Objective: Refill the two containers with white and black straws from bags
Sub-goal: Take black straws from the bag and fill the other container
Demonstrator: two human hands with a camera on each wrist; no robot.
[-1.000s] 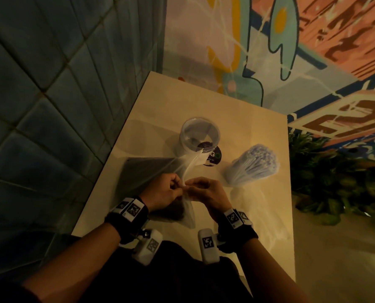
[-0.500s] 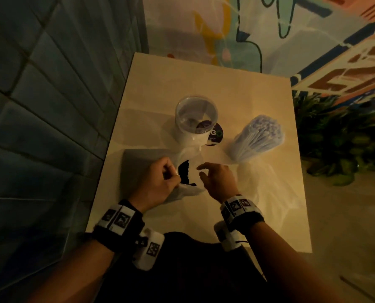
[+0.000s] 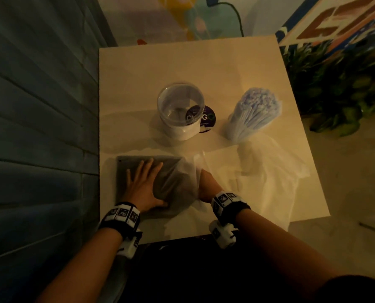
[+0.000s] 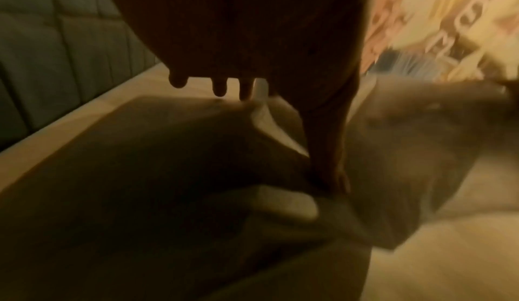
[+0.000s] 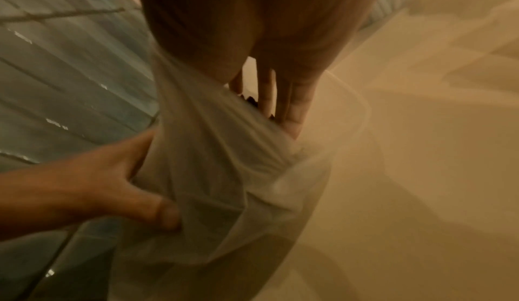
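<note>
Inside bag (image 3: 177, 182), right hand (image 3: 206, 184) reaching

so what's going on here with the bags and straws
A person is working on the bag of black straws lying on the table. The left hand lies flat on top of it with straight fingers, while the right hand has gone into the bag's open end; its fingers are straight inside the plastic. One container already stands full of white straws. The clear container beside it holds none yet, and an empty bag lies crumpled on the right.
</note>
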